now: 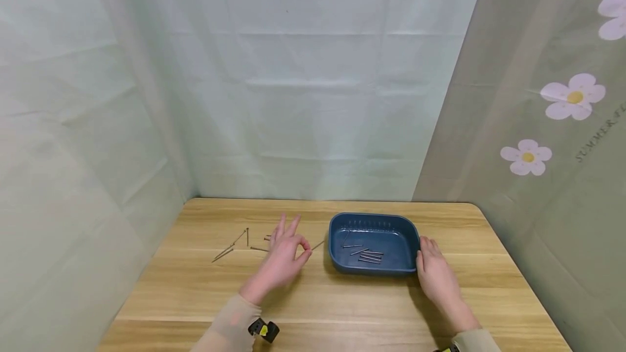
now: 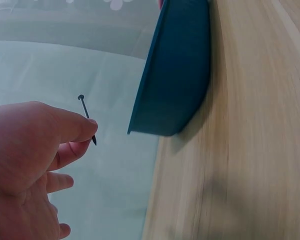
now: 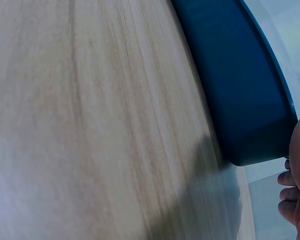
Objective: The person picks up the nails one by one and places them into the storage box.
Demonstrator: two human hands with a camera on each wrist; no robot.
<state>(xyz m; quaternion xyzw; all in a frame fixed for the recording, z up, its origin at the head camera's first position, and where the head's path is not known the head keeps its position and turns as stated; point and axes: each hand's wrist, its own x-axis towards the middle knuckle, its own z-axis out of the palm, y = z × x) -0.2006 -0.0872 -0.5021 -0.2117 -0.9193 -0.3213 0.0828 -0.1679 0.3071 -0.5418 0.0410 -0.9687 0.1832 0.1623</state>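
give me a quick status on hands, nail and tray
Left hand pinches one nail, off the table. Right hand rests against the blue tray. Several nails in the tray, more loose on the table. Path looks clear.

1. I see bare worktop [image 1: 342,297] along the near edge, wide enough for a hand to pass between both arms.
2. Blue tray [image 1: 374,270] blocks centre-right; my right hand [image 1: 437,276] rests against its right wall.
3. Loose nails [image 1: 230,249] scatter far left, just beyond my left hand [image 1: 283,257].
4. Curtains close in the back and both sides.
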